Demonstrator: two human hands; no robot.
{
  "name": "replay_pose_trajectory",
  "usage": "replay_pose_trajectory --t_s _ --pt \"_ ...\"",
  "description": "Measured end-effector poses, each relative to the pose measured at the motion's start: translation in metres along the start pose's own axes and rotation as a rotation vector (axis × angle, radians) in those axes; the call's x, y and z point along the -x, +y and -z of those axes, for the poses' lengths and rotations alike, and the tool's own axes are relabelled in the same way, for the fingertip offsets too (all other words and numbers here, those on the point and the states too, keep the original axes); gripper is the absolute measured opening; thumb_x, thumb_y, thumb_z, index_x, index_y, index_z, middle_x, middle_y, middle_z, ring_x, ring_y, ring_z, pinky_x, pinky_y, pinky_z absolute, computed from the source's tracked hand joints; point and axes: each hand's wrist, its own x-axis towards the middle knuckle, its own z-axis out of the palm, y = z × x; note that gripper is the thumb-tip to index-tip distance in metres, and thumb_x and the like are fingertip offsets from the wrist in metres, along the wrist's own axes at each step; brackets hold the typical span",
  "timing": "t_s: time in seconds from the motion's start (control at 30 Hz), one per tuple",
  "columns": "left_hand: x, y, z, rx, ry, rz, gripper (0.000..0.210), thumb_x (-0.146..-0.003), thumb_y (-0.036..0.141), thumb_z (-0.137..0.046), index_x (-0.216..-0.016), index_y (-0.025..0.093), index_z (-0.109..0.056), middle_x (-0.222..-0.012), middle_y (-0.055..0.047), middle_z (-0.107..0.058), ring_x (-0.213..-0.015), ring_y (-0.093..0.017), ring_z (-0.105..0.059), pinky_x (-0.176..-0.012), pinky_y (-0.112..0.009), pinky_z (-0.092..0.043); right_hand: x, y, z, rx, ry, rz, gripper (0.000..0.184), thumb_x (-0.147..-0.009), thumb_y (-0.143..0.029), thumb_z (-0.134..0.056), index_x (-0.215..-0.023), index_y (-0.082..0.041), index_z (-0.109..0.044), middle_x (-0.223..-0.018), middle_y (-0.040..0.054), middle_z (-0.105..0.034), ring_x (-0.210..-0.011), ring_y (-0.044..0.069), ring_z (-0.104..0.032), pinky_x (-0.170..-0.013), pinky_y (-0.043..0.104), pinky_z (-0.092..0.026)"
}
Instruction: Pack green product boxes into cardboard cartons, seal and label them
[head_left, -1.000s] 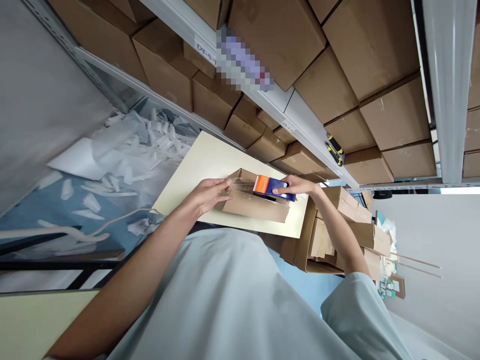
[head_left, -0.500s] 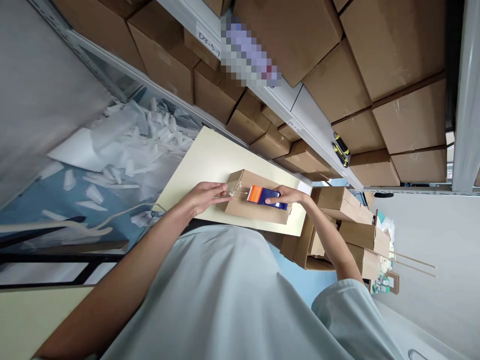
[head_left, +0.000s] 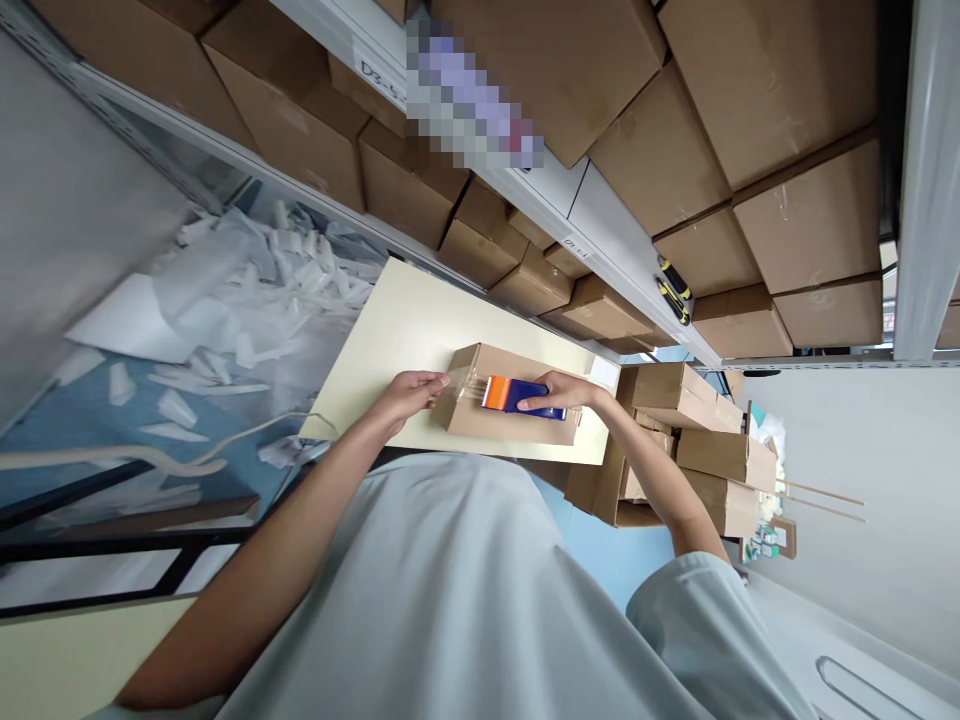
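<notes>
Shelving, white, cut off above, stacked with brown cartons; one label partly masked by a pixelated patch. Pale tabletop below. On it: cardboard box, top partly covered. Tape dispenser, orange and blue, over the box's top; contact hard to make out. Right hand: curled round the dispenser's blue body, most fingers hidden. Left hand: fingers drawn together just beside the box's left end; anything pinched, impossible to tell. Clear tape: faint, at that same end.

Pale yellow tabletop
A cardboard box lies lengthwise on it, with a white rectangular piece near the right end.
</notes>
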Motion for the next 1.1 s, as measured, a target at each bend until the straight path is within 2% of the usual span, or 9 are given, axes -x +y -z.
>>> replay_pose_trajectory --t_s 0.17,0.23,0.33,0.4,0.47,0.53,0.7,0.87,1.1 --pt "0.001 -0.010 -0.018 -0.047 0.025 0.013 0.058 -0.067 0.067 -0.092 -0.093 0.017 -0.079 -0.096 -0.013 -0.083 -0.091 -0.027 -0.074 -0.073 -0.034 -0.058 0.000 -0.001 -0.007 -0.031 0.014 -0.029 0.073 -0.069 -0.089 -0.085 -0.073 -0.020 -0.062 -0.065 -0.0041 -0.057 -0.061 0.012 -0.051 -0.056 0.024 -0.041" --pt "0.005 -0.013 -0.019 -0.063 0.061 0.001 0.061 -0.072 0.063 -0.091 -0.108 0.016 -0.080 -0.114 -0.016 -0.083 -0.099 -0.027 -0.075 -0.079 -0.033 -0.059 0.002 -0.001 -0.009 -0.037 0.025 -0.042 0.072 -0.068 -0.088 -0.086 -0.073 -0.020 -0.063 -0.065 -0.0041 -0.058 -0.061 0.012 -0.052 -0.056 0.024 -0.041" --pt "0.015 -0.018 -0.015 -0.135 0.170 -0.029 0.078 -0.077 0.053 -0.091 -0.143 0.016 -0.072 -0.144 -0.021 -0.075 -0.108 -0.027 -0.077 -0.090 -0.035 -0.062 0.004 -0.001 -0.011 -0.043 0.044 -0.041 0.070 -0.068 -0.086 -0.088 -0.074 -0.020 -0.064 -0.064 -0.0045 -0.059 -0.060 0.011 -0.052 -0.056 0.023 -0.041" --pt "0.027 -0.021 -0.017 -0.206 0.220 -0.125 0.073 -0.088 0.050 -0.082 -0.151 0.017 -0.069 -0.153 -0.021 -0.072 -0.122 -0.031 -0.077 -0.104 -0.040 -0.061 0.004 0.000 -0.012 -0.053 0.050 -0.040 0.070 -0.068 -0.085 -0.088 -0.075 -0.020 -0.064 -0.063 -0.0043 -0.060 -0.059 0.011 -0.053 -0.056 0.024 -0.043" --pt "0.040 -0.021 -0.026 -0.265 0.193 -0.257 0.059 -0.101 0.051 -0.067 -0.149 0.019 -0.072 -0.154 -0.018 -0.073 -0.138 -0.034 -0.072 -0.118 -0.043 -0.056 0.004 0.001 -0.013 -0.062 0.047 -0.036 0.070 -0.069 -0.085 -0.088 -0.076 -0.019 -0.065 -0.065 -0.0034 -0.062 -0.059 0.012 -0.055 -0.056 0.024 -0.044" --pt "0.050 -0.019 -0.039 -0.313 0.139 -0.332 0.055 -0.108 0.054 -0.056 -0.149 0.020 -0.074 -0.155 -0.016 -0.073 -0.147 -0.036 -0.067 -0.124 -0.044 -0.051 0.004 0.001 -0.014 -0.061 0.050 -0.027 0.070 -0.069 -0.085 -0.088 -0.076 -0.019 -0.065 -0.066 -0.0028 -0.063 -0.060 0.012 -0.056 -0.057 0.024 -0.045" --pt "0.046 -0.010 -0.066 -0.416 0.149 -0.267 0.061 -0.113 0.054 -0.046 -0.154 0.016 -0.069 -0.156 -0.021 -0.071 -0.147 -0.042 -0.067 -0.125 -0.050 -0.049 0.004 0.000 -0.016 -0.020 0.069 -0.024 0.071 -0.068 -0.087 -0.086 -0.076 -0.019 -0.066 -0.064 -0.0037 -0.061 -0.059 0.012 -0.055 -0.056 0.024 -0.042" --pt "0.027 -0.009 -0.070 -0.425 0.188 -0.240 0.065 -0.110 0.057 -0.052 -0.157 0.014 -0.066 -0.139 -0.022 -0.080 -0.140 -0.043 -0.071 -0.116 -0.048 -0.054 0.002 0.000 -0.016 0.019 0.080 -0.001 0.070 -0.071 -0.085 -0.087 -0.073 -0.019 -0.066 -0.063 -0.0039 -0.061 -0.059 0.011 -0.055 -0.055 0.023 -0.040" --pt "0.023 -0.014 -0.070 -0.460 0.232 -0.276 0.066 -0.111 0.057 -0.047 -0.154 0.013 -0.069 -0.149 -0.026 -0.075 -0.147 -0.043 -0.067 -0.119 -0.049 -0.052 -0.004 0.002 -0.019 -0.069 -0.034 0.008 0.070 -0.077 -0.086 -0.085 -0.075 -0.018 -0.071 -0.057 -0.0018 -0.068 -0.052 0.012 -0.061 -0.058 0.024 -0.050"
